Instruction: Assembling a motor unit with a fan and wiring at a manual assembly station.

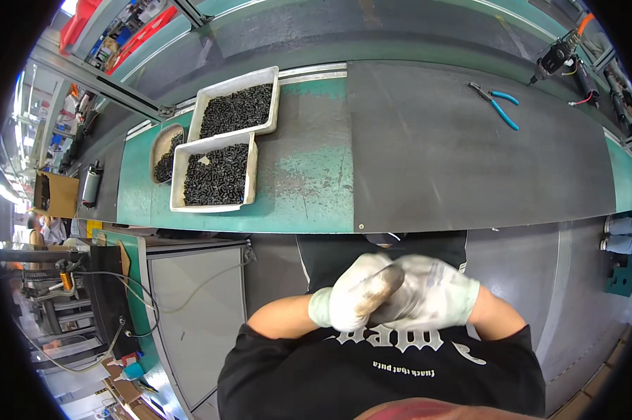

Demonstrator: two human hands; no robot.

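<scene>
My left hand and my right hand meet in front of my chest, short of the bench's near edge. Both wear white work gloves with pale green cuffs, dirtied dark on the fingers. The left fingers are curled in against the right hand, the blackened thumb lying across the front. What they hold, if anything, is hidden. Motion smears the right hand, so its fingers cannot be told apart. Beyond the hands lies the bench, with a dark mat on its right part. Blue-handled pliers rest on the mat.
At the bench's left, a white bin and another white bin hold small black cylindrical parts. A smaller tray beside them holds more. A power screwdriver hangs at the far right. A grey panelled cabinet stands below left.
</scene>
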